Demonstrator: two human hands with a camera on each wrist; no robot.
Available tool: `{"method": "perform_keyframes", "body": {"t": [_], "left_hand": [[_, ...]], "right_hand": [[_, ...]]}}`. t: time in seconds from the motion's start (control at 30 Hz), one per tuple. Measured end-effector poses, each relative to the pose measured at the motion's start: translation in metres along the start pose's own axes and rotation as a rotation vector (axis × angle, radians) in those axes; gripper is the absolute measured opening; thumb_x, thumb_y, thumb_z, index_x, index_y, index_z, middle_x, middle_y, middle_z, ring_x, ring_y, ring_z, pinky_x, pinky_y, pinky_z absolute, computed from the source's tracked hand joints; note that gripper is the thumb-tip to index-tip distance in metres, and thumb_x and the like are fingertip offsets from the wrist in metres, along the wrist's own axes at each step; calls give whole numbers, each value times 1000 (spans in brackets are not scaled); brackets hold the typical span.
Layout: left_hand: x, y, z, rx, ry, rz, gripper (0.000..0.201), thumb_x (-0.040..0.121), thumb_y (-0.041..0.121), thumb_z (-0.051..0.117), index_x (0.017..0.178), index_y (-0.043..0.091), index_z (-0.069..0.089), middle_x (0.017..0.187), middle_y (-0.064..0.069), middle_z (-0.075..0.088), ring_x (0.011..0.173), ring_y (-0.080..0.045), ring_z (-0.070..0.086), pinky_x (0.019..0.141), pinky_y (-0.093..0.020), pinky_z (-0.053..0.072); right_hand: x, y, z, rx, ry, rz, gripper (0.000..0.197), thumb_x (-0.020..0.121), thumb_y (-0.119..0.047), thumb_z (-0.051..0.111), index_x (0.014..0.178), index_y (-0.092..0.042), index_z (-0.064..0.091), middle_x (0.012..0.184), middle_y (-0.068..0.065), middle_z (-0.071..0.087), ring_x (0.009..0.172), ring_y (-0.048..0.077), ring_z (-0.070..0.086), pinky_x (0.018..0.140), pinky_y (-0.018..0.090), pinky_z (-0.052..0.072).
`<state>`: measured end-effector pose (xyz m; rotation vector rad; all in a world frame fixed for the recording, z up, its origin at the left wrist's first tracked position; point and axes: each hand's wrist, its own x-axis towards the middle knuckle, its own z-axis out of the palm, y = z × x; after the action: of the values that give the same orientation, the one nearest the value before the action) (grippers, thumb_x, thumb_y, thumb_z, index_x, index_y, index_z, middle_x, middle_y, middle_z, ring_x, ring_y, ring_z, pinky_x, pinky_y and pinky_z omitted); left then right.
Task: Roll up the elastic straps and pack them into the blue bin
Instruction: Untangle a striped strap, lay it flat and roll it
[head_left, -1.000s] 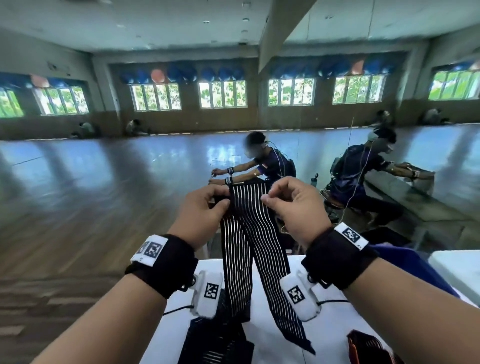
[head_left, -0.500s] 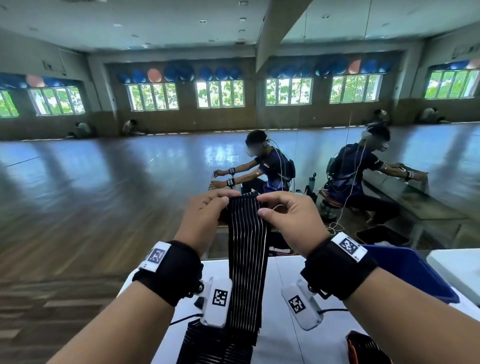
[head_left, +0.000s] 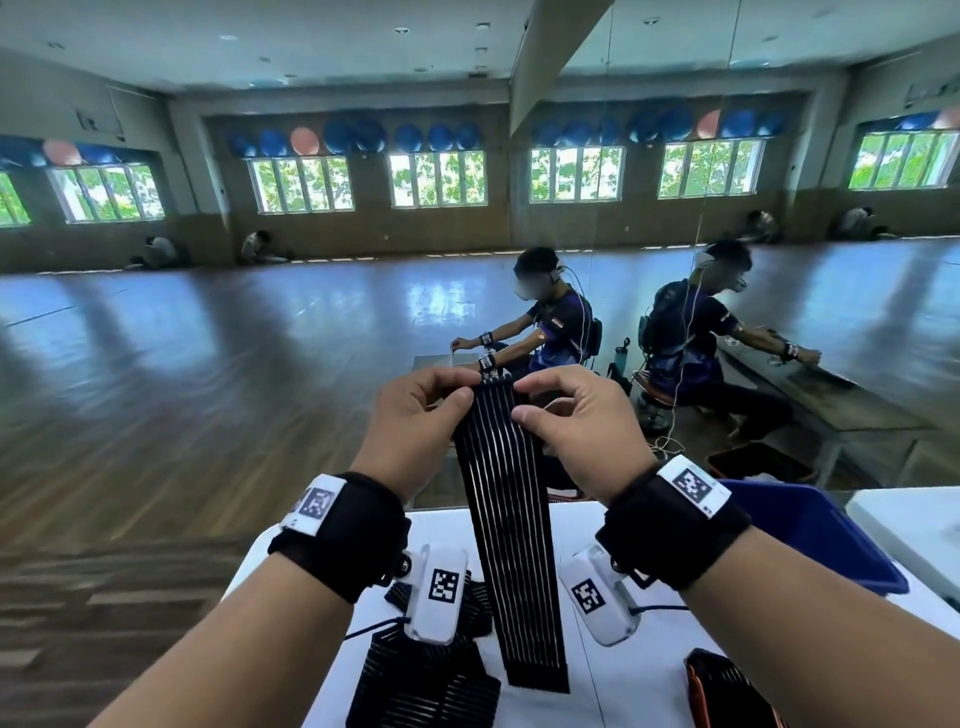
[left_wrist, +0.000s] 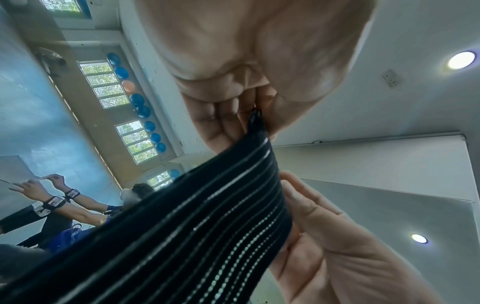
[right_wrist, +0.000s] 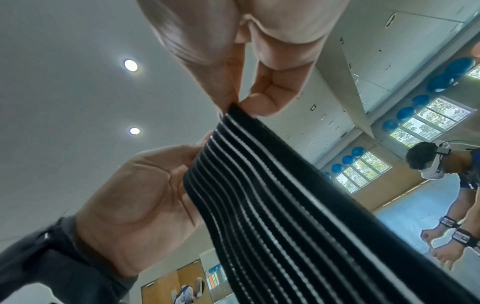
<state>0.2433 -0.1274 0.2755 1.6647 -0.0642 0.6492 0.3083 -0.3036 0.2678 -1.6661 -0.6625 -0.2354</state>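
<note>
Both hands are up at chest height over the white table (head_left: 649, 670). The left hand (head_left: 415, 421) pinches the top left corner of the striped elastic strap (head_left: 511, 545), thumb against curled fingers; the right hand (head_left: 582, 421) pinches the top right corner the same way. The strap hangs straight down, its lower end at the tabletop. More straps (head_left: 426, 680) lie heaped at seven o'clock of it, the blue bin (head_left: 810, 530) at three o'clock.
</note>
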Motion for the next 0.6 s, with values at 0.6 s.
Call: {"method": "perform_keyframes", "body": {"t": [0.6], "left_hand": [[-18, 5, 10, -139, 14, -57, 17, 100, 12, 58, 113, 16, 50, 72, -5, 69, 60, -18, 66, 54, -29, 51]], "right_hand": [[-21, -4, -2, 114, -54, -15, 34, 78, -2, 82, 100, -27, 73, 76, -6, 72, 70, 8, 65, 73, 33, 59]]}}
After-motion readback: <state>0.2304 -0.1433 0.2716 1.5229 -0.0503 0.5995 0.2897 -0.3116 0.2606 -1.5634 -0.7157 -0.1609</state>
